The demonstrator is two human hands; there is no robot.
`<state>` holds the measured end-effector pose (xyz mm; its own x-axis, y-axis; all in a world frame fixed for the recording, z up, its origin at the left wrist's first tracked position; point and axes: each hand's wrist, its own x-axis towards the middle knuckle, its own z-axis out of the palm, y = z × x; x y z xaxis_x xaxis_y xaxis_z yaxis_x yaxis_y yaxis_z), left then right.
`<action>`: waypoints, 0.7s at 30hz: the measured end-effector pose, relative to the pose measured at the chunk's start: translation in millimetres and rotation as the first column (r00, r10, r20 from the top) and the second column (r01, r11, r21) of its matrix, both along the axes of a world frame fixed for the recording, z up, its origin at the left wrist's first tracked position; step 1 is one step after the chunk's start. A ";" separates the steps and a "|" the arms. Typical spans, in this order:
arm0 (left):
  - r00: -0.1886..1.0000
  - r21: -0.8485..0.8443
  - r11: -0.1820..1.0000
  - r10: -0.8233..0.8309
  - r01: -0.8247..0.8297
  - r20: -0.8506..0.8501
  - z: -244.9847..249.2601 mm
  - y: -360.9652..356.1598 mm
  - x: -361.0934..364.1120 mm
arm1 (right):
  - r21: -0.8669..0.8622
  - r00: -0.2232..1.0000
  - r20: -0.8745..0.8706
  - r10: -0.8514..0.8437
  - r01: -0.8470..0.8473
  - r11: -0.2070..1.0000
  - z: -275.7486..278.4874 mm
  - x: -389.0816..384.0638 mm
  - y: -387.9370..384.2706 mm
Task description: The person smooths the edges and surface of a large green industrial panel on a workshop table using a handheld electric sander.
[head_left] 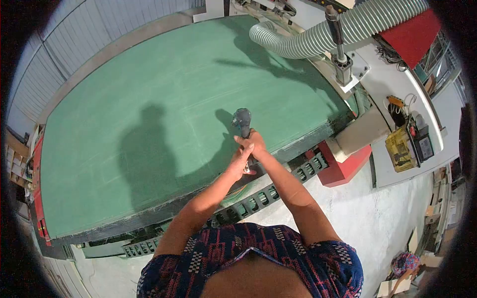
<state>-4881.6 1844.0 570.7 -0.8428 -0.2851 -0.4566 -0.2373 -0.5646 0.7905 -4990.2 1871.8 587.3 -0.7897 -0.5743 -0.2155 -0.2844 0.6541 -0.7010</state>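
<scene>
short-sleeved shirt (258,258), dark blue with red-and-white checked pattern; bare forearms.

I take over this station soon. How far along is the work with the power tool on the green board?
Done: the green board lies flat on the machine. In hand: left hand and right hand grip the power tool, held over the board near its front edge. Left: unclear; no holes or screws show on the surface, so finished spots cannot be counted.
</scene>
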 end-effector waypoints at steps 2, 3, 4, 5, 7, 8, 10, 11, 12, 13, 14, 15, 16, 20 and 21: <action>1.000 0.004 1.000 0.015 -0.015 0.019 -2.0 -1.2 -2.1 | -0.026 1.000 0.021 0.014 -0.014 1.000 -7.0 -2.4 0.6; 1.000 0.012 1.000 0.006 -0.006 0.017 -1.5 -1.4 -3.3 | -0.040 0.999 0.032 0.023 -0.022 0.999 -9.4 -3.4 0.4; 1.000 0.020 1.000 0.000 -0.001 0.017 -0.6 -2.4 -4.4 | -0.007 1.000 -0.003 0.010 -0.010 1.000 -10.8 -4.7 -0.1; 1.000 0.028 1.000 -0.002 0.001 0.017 0.0 -4.0 -3.9 | 0.026 0.999 -0.038 0.001 0.000 1.000 -11.7 -5.1 -1.6; 0.997 -0.033 0.997 0.075 -0.074 0.029 -3.9 -2.0 -6.9 | 0.009 0.999 -0.039 -0.014 0.015 1.000 -17.8 -4.8 -4.8; 0.993 -0.064 0.992 0.115 -0.112 0.035 -6.1 -0.9 -7.5 | -0.038 1.000 -0.004 -0.025 0.024 0.999 -25.0 -7.1 -3.6; 0.997 -0.081 0.994 0.081 -0.080 0.017 -4.9 -2.8 -5.5 | -0.069 0.995 0.096 -0.011 0.018 0.997 -21.2 -6.2 0.9; 0.998 -0.091 0.994 0.060 -0.059 0.006 -3.7 -3.8 -4.3 | -0.120 0.994 0.107 0.001 0.012 0.993 -21.8 -5.1 2.1; 0.998 -0.086 0.994 0.069 -0.069 -0.008 2.3 -3.1 -1.2 | -0.171 0.993 0.116 0.011 0.009 0.985 -22.0 -3.0 4.4; 0.995 -0.089 0.992 0.090 -0.093 -0.040 4.6 -2.2 -0.4 | -0.221 0.992 0.125 0.020 0.008 0.975 -22.0 -0.9 6.1; 0.991 -0.091 0.989 0.109 -0.116 -0.071 6.3 -0.8 0.9 | -0.237 0.998 0.057 0.002 0.012 0.971 -20.8 1.9 7.0; 0.987 -0.090 0.986 0.129 -0.138 -0.100 6.7 0.5 2.7 | -0.251 1.000 0.026 0.001 0.005 0.968 -24.2 2.4 5.8; 0.979 -0.051 0.987 0.142 -0.151 -0.144 2.8 0.6 4.0 | -0.261 1.000 -0.005 0.000 -0.002 0.965 -30.5 2.8 4.3; 0.978 -0.085 0.982 0.158 -0.170 -0.133 -0.6 -7.8 21.7 | -0.313 1.000 -0.011 0.024 -0.026 0.949 -21.0 22.5 -2.5; 0.976 -0.097 0.978 0.170 -0.184 -0.133 -0.7 -11.7 27.3 | -0.305 0.999 0.005 0.042 -0.038 0.952 -17.5 30.5 -5.6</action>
<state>-4854.3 1832.3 570.1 -0.8224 -0.4768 -0.3103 -0.0379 -0.4984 0.8661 -4959.8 1866.2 569.8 -0.7631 -0.6453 -0.0346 -0.2966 0.3973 -0.8684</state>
